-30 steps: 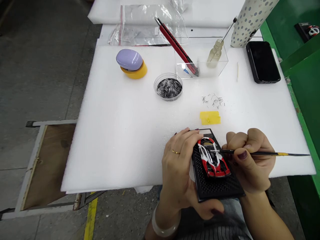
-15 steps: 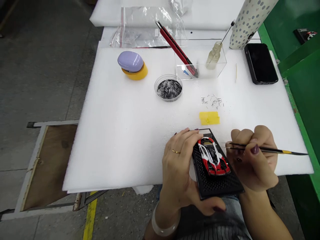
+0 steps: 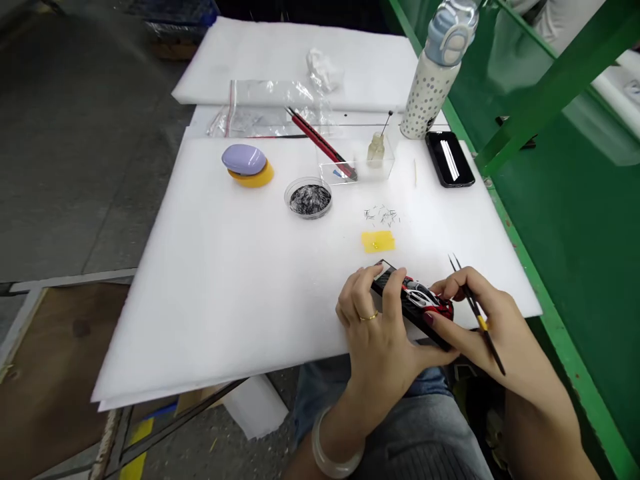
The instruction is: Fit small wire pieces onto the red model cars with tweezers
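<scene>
My left hand grips a black display base near the table's front edge, fingers along its far side and thumb beneath. On the base sits a red, white and black model car, tilted with it. The thumb and fingertips of my right hand pinch the car's near end. Black tweezers with a yellow band are tucked in the same hand, their tips pointing up and away from the car. Beyond lie a yellow tape piece and small black slivers.
A clear round dish holds more black slivers. Behind it, a red-handled tool leans on a clear box with a small bottle inside. A phone, a dotted drinking bottle and a lilac-and-yellow object stand around.
My right hand has moved onto the car, and the tweezers have swung from sideways to tips pointing away. The base has turned and tilted in my left hand. My view has shifted.
</scene>
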{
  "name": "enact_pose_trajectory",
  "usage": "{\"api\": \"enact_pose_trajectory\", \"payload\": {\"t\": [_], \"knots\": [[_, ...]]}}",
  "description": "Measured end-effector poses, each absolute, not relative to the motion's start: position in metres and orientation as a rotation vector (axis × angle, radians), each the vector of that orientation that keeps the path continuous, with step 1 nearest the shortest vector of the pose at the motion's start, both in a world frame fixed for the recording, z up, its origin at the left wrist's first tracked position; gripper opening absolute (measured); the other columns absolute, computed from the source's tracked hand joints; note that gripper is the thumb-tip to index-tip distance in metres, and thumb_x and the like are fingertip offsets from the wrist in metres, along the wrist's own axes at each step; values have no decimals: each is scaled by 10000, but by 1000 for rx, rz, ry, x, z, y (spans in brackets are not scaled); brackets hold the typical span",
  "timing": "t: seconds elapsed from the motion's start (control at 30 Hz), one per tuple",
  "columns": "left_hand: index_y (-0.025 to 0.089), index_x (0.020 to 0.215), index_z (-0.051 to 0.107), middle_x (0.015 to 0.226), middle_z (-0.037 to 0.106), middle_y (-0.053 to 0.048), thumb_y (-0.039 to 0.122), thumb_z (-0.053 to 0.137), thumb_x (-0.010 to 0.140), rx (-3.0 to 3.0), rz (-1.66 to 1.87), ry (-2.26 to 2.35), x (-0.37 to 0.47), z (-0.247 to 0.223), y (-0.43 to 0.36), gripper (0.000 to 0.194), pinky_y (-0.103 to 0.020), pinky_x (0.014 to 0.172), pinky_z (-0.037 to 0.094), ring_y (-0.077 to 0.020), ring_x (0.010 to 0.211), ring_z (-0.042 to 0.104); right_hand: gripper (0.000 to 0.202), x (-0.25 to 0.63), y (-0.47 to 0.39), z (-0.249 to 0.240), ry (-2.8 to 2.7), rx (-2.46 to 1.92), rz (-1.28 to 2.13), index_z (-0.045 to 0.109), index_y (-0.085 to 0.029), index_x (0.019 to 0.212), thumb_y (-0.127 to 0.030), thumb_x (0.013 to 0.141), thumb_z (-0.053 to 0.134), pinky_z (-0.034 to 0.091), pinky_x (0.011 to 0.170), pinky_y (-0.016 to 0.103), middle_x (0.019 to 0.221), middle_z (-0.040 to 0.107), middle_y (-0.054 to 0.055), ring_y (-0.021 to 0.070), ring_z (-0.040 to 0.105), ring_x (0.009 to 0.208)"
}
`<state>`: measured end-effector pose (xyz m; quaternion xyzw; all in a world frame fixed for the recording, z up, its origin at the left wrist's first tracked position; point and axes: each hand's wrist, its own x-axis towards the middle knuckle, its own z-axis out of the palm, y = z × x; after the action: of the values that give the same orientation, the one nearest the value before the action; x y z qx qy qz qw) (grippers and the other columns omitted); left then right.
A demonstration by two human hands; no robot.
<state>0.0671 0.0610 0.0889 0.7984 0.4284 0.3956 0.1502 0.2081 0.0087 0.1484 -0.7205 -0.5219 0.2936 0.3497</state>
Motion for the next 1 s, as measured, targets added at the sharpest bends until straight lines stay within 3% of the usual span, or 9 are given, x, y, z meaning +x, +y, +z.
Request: {"api": "enact_pose_trajectory", "payload": {"t": [0.13, 0.23, 0.33, 0.4, 0.5, 0.63, 0.77, 1.0], "knots": [[131, 1344, 518, 1364, 467, -210, 799, 812, 615, 2369, 1141, 1176, 70, 85, 55, 1032, -571, 1139, 371, -417, 1317, 427, 211, 211, 3, 135, -1304, -1820, 771, 450, -251, 905, -323, 942, 645, 487, 733, 275, 933, 660, 2, 148, 582, 799], [136, 1450, 418, 1463, 414, -244, 858, 672, 702, 2420, 1042, 1028, 52, 84, 67, 1070, -574, 1125, 405, -408, 1369, 411, 265, 234, -9, 127, -1219, -1879, 602, 442, -255, 907, -399, 919, 665, 498, 779, 308, 1024, 700, 32, 181, 637, 869], [197, 1403, 488, 1438, 513, -198, 722, 535, 930, 2474, 1007, 1034, 25, 81, 92, 708, -567, 1068, 446, -377, 1324, 492, 324, 289, -29, 117, -1004, -2126, 172, 461, -261, 902, -455, 827, 709, 487, 793, 362, 1043, 727, 67, 243, 668, 897], [222, 1313, 556, 1277, 654, -135, 584, 496, 1015, 2505, 975, 1067, 13, 77, 108, 472, -505, 969, 495, -325, 1168, 609, 321, 334, -47, 108, -764, -2348, -87, 456, -266, 876, -439, 768, 704, 474, 762, 396, 991, 735, 84, 282, 669, 852], [199, 1244, 606, 1141, 722, -111, 510, 507, 1025, 2557, 946, 984, 6, 70, 123, 393, -505, 907, 502, -318, 1042, 659, 316, 387, -81, 100, -527, -2611, -218, 446, -272, 823, -434, 714, 695, 431, 626, 407, 834, 707, 108, 302, 620, 680], [212, 1228, 630, 1226, 703, -111, 512, 515, 1015, 2643, 890, 911, 4, 63, 122, 385, -539, 929, 485, -335, 1088, 636, 366, 416, -106, 107, -597, -2616, -212, 496, -268, 858, -496, 708, 740, 425, 570, 386, 841, 693, 133, 292, 611, 670], [214, 1246, 610, 1256, 694, -111, 502, 504, 1019, 2721, 876, 887, 1, 59, 120, 381, -546, 969, 468, -327, 1126, 628, 303, 446, -60, 122, -719, -2610, -217, 533, -255, 889, -473, 771, 707, 416, 644, 358, 861, 685, 92, 262, 611, 732], [254, 1199, 632, 1216, 732, -74, 461, 536, 993, 2796, 993, 863, -4, 51, 127, 307, -506, 952, 497, -297, 1073, 673, 131, 538, 107, 128, -860, -2657, -123, 597, -208, 845, -263, 811, 711, 398, 705, 334, 899, 699, 108, 227, 604, 799]]}}
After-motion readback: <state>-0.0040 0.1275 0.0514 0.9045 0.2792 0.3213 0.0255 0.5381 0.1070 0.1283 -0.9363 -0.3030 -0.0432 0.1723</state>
